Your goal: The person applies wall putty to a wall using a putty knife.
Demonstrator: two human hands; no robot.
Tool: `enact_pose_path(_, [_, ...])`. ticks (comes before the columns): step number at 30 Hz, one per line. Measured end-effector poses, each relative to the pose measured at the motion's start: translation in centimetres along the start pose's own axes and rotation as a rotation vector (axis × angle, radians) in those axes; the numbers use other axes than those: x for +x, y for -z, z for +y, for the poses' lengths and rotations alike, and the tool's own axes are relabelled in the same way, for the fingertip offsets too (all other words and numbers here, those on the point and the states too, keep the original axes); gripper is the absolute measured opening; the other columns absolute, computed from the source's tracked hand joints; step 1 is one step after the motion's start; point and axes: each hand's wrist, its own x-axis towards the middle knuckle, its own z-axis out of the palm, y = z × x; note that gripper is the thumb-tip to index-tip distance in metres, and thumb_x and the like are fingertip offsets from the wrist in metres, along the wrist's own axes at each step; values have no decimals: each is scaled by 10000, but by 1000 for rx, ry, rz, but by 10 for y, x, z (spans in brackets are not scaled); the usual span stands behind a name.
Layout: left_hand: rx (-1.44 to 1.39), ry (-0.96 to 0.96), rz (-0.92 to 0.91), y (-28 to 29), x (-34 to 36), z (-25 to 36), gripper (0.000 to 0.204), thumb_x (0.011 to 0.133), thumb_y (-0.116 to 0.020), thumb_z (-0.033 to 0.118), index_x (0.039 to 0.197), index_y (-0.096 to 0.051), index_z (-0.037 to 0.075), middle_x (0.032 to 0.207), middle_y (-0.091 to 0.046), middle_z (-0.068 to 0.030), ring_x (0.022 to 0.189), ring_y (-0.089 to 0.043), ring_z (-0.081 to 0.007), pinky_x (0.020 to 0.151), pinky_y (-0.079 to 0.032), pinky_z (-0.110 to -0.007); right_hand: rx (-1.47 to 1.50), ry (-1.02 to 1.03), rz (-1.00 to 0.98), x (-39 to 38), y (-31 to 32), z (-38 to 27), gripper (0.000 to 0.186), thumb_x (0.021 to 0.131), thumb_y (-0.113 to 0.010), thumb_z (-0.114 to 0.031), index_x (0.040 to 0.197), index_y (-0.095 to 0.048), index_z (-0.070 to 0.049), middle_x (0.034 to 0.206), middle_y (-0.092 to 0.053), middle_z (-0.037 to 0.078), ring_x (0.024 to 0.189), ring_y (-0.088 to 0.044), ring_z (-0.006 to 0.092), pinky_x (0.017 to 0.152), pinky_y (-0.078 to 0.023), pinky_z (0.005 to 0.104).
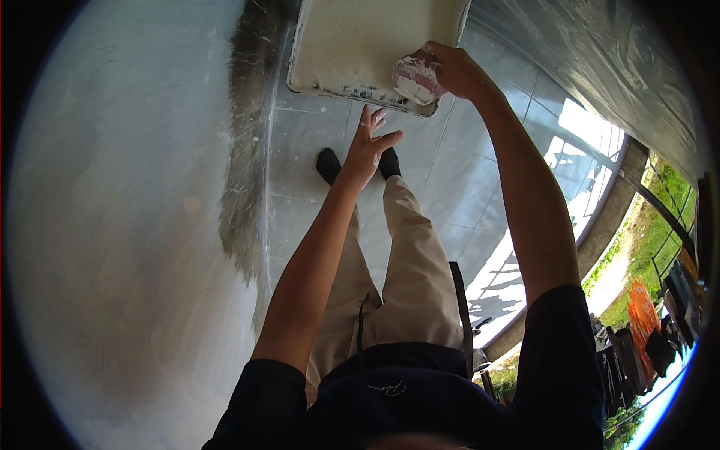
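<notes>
Right hand (pixel 456 71): fingers clamped on a rounded pink, white-smeared object (pixel 417 80) at the near right corner of a cream-coated rectangular tray (pixel 330 87). Left hand (pixel 365 148), farther off, sits nearer the body, fingers apart; rim contact unclear. Object's long axis indistinct, underside hidden; tray's far end cut off.

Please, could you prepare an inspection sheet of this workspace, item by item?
Surface: grey tiled floor, pale marks in places.
Things: tray with cream-coloured material; pinkish object smeared white.
Clutter: orange item and dark items, far right; kinds unclear.
Hands: right hand grips the pinkish object at the tray's corner; left hand open near the tray's edge, contact unclear.
Cables: nothing clearly seen.
Surroundings: streaky whitish surface left, with dark band; wrinkled sheeting and grass right.
</notes>
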Motion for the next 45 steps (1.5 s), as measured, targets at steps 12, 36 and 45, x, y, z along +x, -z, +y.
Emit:
enact_pose_path(12, [0,-21,29,-6,1,-1,979,838,-665,116,1523,22,-11,1521,-274,-204,1412,-261,-330,1115,-334,-380,-134,124,9,0,-21,-3,404,824,-674,-47,1212,-565,-66,992,-687,195,919,-679,350,777,-550,410])
enact_pose_path(36, [67,-31,18,-4,4,-5,1001,826,-659,91,1525,51,3,1547,-241,-202,1429,-230,-330,1123,-314,-377,35,9,-102,4,-9,10,356,924,-536,-6,1278,-539,-47,1112,-651,222,1016,-647,332,842,-504,410])
enact_pose_path(45, [59,-44,25,-2,1,-7,995,841,-656,87,1534,57,44,1551,-241,-194,1424,-233,-344,1109,-341,-382,38,19,-108,2,-6,11,323,931,-552,-54,1252,-539,-20,1120,-650,217,1018,-644,343,847,-502,416])
